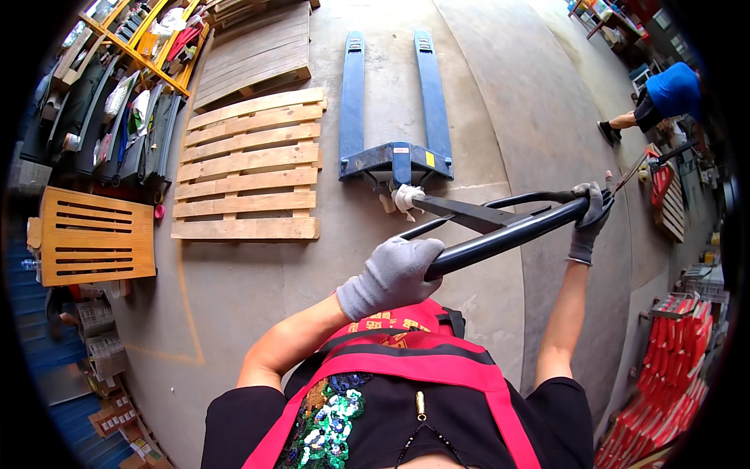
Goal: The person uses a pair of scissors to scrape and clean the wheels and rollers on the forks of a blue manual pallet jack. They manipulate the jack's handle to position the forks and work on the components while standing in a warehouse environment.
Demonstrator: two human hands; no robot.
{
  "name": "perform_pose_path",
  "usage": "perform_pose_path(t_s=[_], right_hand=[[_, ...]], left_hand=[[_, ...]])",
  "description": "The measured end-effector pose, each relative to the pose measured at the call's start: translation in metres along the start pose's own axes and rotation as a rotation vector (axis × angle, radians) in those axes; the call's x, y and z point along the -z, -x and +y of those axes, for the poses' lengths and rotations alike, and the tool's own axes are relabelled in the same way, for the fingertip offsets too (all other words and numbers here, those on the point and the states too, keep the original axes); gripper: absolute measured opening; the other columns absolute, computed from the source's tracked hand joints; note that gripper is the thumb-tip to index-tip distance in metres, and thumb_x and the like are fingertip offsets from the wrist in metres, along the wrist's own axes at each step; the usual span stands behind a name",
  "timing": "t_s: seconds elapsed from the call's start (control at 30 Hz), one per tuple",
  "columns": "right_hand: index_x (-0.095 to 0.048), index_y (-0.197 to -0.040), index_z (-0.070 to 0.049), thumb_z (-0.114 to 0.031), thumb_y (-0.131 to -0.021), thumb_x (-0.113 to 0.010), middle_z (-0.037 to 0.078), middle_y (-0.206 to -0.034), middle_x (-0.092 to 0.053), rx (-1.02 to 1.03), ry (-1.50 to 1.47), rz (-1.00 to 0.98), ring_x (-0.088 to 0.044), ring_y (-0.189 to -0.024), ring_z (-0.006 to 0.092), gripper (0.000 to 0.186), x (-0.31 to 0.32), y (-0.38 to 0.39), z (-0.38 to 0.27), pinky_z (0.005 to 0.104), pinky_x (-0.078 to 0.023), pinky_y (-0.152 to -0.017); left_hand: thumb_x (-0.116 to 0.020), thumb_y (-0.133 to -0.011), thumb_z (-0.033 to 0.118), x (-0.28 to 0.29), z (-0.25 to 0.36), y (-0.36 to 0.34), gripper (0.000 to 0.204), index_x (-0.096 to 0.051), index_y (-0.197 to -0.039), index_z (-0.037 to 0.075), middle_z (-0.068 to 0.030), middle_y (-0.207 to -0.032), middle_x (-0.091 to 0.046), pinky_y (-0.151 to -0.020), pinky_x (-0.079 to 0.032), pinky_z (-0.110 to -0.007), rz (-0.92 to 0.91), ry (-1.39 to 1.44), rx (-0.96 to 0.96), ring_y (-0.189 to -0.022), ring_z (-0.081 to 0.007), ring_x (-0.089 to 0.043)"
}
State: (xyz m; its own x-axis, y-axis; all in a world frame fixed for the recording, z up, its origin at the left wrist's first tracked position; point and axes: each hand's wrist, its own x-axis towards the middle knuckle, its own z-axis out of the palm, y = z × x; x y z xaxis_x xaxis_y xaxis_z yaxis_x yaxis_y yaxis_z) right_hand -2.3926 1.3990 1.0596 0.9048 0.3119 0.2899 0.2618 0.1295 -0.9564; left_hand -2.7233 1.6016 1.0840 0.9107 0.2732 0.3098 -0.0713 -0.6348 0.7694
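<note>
Both my hands wear grey work gloves and hold the black loop handle [508, 236] of a blue pallet jack. My left hand [396, 268] wraps round the near left end of the handle. Farther right, my right hand [591, 221] is closed round its other end, with a bare fingertip showing. The handle slants up to the right from left to right. Beyond it the blue pallet jack [400, 160] stands on the floor, its two forks pointing away from me with nothing on them. White wrapping [408, 199] covers the joint at the handle's base.
A slatted wooden pallet [250, 168] lies left of the forks, with another pallet [262, 51] behind it. An orange slatted stool [98, 237] stands at the left. A person in blue [673, 90] bends at the far right. Red-and-white packages [676, 344] are stacked lower right.
</note>
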Motion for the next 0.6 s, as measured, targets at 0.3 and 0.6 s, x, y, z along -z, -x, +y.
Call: perform_pose_path(t_s=[0.3, 0.6], right_hand=[[-0.027, -0.134, 0.009, -0.011, -0.091, -0.050, 0.010, -0.081, -0.062, 0.182, 0.168, 0.064, -0.058, -0.074, 0.0146, 0.052, -0.062, -0.001, -0.014, 0.0272, -0.047, -0.077], [-0.036, -0.126, 0.010, -0.018, -0.091, -0.047, 0.013, -0.077, -0.060, 0.254, 0.508, 0.654, -0.057, -0.063, 0.0174, 0.046, -0.099, 0.080, -0.015, 0.0289, -0.050, -0.059]], left_hand=[[-0.077, -0.061, 0.010, 0.070, -0.061, -0.038, 0.032, -0.061, -0.089, 0.008, -0.0110, -0.076, -0.062, -0.059, -0.049, -0.037, 0.254, -0.201, -0.166, -0.065, -0.0303, -0.061], [-0.074, -0.061, 0.009, 0.113, -0.160, -0.105, 0.030, -0.058, -0.085, 0.010, -0.0068, -0.072, -0.058, -0.061, -0.047, -0.035, 0.293, -0.223, -0.420, -0.063, -0.0253, -0.059]])
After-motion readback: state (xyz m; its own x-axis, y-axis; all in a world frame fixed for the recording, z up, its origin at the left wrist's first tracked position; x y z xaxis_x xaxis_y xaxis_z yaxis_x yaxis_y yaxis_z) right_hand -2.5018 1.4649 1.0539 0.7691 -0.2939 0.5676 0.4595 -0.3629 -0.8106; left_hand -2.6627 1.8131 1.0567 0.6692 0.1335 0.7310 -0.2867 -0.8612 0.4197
